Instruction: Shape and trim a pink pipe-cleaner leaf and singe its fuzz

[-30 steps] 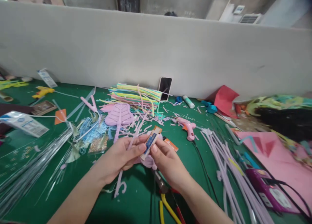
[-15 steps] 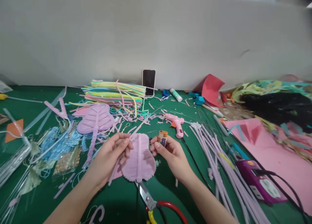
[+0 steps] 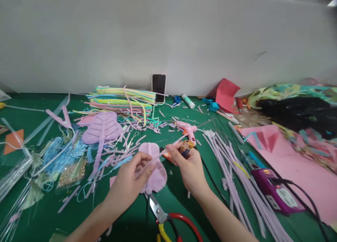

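Note:
My left hand (image 3: 139, 178) is closed on a thin lilac pipe cleaner (image 3: 160, 154), held slanting across a leaf-shaped lilac piece (image 3: 159, 178) with a scalloped edge and a raised midrib. My right hand (image 3: 189, 164) pinches the pipe cleaner's other end between thumb and finger. It also grips a small lighter (image 3: 186, 148) with a dark printed label, partly covered by the fingers. Scissors (image 3: 159, 208) with red and yellow handles lie below the leaf piece, their blades pointing at its lower tip.
A finished-looking lilac leaf (image 3: 102, 129) lies left, before a stack of coloured pipe cleaners (image 3: 121, 101). A pink glue gun (image 3: 188, 128) rests behind my right hand. Lilac pipe cleaners (image 3: 231, 171) and a purple power strip (image 3: 276, 193) are at right. A phone (image 3: 158, 87) leans on the wall.
The pipe cleaner has been raised and now spans both hands across the leaf piece. My left hand moved right, over the piece; my right hand shifted slightly right with the lighter.

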The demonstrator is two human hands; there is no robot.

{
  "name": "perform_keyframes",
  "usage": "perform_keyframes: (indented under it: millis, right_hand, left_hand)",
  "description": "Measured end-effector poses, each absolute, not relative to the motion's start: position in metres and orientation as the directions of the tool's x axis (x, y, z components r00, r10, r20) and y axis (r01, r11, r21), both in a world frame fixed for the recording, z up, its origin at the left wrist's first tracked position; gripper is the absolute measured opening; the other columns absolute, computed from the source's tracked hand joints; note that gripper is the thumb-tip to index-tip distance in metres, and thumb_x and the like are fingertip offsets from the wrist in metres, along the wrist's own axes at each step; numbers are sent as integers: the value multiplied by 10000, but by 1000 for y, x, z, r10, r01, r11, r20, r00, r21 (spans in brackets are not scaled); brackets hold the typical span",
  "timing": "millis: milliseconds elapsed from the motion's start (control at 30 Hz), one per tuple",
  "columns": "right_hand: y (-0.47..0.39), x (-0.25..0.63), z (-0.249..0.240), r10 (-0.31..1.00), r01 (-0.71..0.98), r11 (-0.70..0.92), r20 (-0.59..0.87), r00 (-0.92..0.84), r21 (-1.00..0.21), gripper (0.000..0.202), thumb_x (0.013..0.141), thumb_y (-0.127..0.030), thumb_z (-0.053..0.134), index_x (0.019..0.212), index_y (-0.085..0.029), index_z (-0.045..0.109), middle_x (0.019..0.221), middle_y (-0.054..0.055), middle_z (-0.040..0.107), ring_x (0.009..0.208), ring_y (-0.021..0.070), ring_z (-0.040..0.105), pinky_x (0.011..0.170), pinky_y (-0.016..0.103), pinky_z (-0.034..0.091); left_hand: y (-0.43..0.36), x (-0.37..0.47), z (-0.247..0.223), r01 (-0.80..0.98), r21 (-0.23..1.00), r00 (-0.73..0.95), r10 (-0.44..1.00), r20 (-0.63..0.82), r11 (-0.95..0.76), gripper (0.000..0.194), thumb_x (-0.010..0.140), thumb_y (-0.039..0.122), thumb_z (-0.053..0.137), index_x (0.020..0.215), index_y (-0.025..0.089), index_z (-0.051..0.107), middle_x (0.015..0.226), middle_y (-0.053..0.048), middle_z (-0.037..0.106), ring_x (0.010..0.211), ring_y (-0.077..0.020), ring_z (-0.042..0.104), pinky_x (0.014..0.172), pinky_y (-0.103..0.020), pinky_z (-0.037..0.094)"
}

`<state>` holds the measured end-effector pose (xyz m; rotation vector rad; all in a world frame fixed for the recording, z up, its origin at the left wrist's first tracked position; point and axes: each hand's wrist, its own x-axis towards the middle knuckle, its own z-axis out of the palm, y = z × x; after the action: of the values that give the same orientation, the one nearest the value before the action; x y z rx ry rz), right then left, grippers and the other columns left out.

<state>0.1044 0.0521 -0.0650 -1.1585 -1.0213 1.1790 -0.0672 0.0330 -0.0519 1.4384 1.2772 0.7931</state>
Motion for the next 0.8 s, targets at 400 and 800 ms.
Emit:
perform_keyframes:
  millis: [400,800]
  right_hand:
    - [53,124,-66,994,413,83,46,-98,-907,392,985,-485,345,702,-223,415,625,-47,413,572,129,389,551,276,278]
    - [56,129,-68,988,439,134,85,-129,-888,367,962,-434,350,648,-244,340,550,-53,386,510,126,355,506,273,239]
  left_hand:
    - [40,-81,-59,419,907,33,997,-74,54,311,934,503,494,821,222,563,582,68,472,496,-111,452,482,-225,349]
    - [41,-79,-56,347,931,50,989,-138,112,283,933,465,511,811,215,559,595,64,469,482,-90,420,453,-208,322]
